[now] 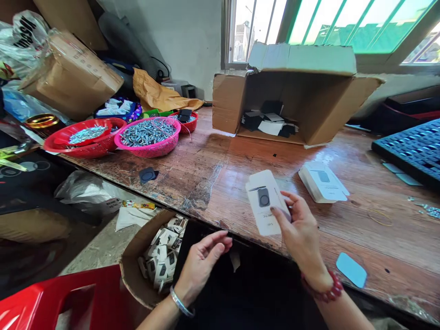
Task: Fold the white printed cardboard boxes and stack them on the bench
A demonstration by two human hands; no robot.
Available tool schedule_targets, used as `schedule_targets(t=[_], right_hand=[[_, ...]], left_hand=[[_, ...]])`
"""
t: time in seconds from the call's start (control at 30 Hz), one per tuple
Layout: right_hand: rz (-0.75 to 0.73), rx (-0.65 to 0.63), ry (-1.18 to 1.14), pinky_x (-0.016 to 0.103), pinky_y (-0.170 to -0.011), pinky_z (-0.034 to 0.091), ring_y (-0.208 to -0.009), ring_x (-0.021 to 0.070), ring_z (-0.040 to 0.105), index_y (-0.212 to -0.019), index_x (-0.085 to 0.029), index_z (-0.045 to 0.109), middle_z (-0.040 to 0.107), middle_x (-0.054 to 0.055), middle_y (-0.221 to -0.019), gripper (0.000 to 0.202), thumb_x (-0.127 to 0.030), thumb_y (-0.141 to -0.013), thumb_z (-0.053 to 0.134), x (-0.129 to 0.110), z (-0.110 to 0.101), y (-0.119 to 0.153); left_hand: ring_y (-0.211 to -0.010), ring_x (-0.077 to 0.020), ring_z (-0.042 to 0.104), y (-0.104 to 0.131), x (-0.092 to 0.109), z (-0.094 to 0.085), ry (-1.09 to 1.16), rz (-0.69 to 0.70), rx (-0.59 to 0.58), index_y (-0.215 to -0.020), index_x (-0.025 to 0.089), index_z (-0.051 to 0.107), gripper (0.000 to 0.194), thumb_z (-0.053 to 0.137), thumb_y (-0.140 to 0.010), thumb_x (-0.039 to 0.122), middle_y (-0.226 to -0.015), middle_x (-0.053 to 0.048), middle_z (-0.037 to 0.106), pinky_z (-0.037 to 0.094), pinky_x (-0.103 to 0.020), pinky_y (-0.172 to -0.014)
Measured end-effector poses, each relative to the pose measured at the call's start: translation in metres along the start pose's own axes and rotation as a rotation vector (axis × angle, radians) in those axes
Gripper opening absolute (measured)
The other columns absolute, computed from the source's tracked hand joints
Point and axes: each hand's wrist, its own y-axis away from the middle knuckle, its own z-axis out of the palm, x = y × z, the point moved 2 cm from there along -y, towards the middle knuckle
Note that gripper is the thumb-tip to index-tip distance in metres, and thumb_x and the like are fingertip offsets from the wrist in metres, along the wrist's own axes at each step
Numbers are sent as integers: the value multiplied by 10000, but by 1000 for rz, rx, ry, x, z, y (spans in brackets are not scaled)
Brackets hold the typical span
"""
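Observation:
My right hand (302,229) grips a flat white printed box (256,213) just above the table's front edge, thumb on its face. A dark square device with a ring is pictured on it. My left hand (206,259) is in front of the table edge, fingers loosely bent and apart from the thumb, with nothing seen in it. A stack of similar flat white boxes (323,181) lies on the table beyond my right hand. Below and left of my left hand, a carton (137,268) on the floor holds many small printed white boxes (165,256).
An open cardboard box (326,110) on its side contains black and white pieces. A pink basket (151,149) and a red basket (85,153) hold small metal parts. A dark square piece (147,174), a blue card (351,269) and a rubber band (380,223) lie about. A red stool (79,293) stands lower left.

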Motion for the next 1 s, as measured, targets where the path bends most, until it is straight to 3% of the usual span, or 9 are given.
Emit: schedule_targets(t=[0.07,0.13,0.3,0.37,0.53,0.7,0.8,0.9,1.0], right_hand=[[123,-139,-187,347,-633,573,-796,223,667,-1241,-256,468,658,65,-1015,416,-349,-865,623,-4,11,28],[101,-259,-200,354,-682,582,-828,221,673,-1232,-256,480,670,60,-1004,370,-319,-889,604,-7,21,55],[-363,-218,311,540,-971,457,-1140,317,525,-1255,-231,555,573,131,-1223,391,-207,-871,627,-13,22,78],[-435,-330,356,540,-968,448,-1117,309,522,-1208,-220,556,595,115,-1172,375,-137,-849,620,-14,22,76],[-194,-568,357,379,-692,494,-795,221,533,-868,-212,511,562,27,-851,288,-29,-702,659,-3,29,80],[-121,-732,379,359,-684,473,-802,224,540,-740,-213,559,563,27,-823,151,-103,-783,652,5,29,98],[-109,-826,292,374,-758,498,-877,233,569,-773,-220,607,607,36,-882,112,-124,-811,652,3,22,101],[-97,-838,217,387,-801,515,-940,244,578,-732,-222,583,637,34,-893,137,-163,-822,668,-4,13,99],[-46,-847,219,409,-807,524,-951,250,580,-659,-216,539,659,26,-880,220,-172,-821,681,-12,10,96]], left_hand=[[-1133,-278,639,1,2,21,171,5,-94,-1299,211,602,633,716,-771,541,-1235,-122,694,488,-412,-999],[-1134,-277,631,0,-1,33,270,-12,-113,-1354,228,552,626,661,-822,541,-1275,-115,668,481,-416,-995],[-941,-252,665,3,-7,33,9,-17,-146,-1276,183,626,536,593,-867,527,-1089,-95,730,486,-366,-911],[-833,-227,654,10,-6,26,-216,1,-178,-1270,175,635,514,566,-886,510,-971,-70,742,485,-314,-826],[-605,-187,564,31,-16,15,-631,-29,-147,-1186,192,695,402,469,-935,409,-702,-17,686,397,-246,-604],[-668,-205,592,42,-31,11,-674,-86,-160,-1182,216,694,387,432,-942,369,-784,-37,712,396,-250,-639],[-704,-199,597,41,-31,5,-565,-132,-334,-1210,216,681,430,456,-936,459,-808,-33,700,420,-251,-682],[-852,-213,604,37,-28,2,-232,-217,-595,-1234,235,666,589,621,-794,624,-917,-28,683,444,-267,-785],[-874,-197,583,34,-33,2,8,-337,-672,-1159,223,702,691,786,-611,634,-911,-14,655,425,-248,-785]])
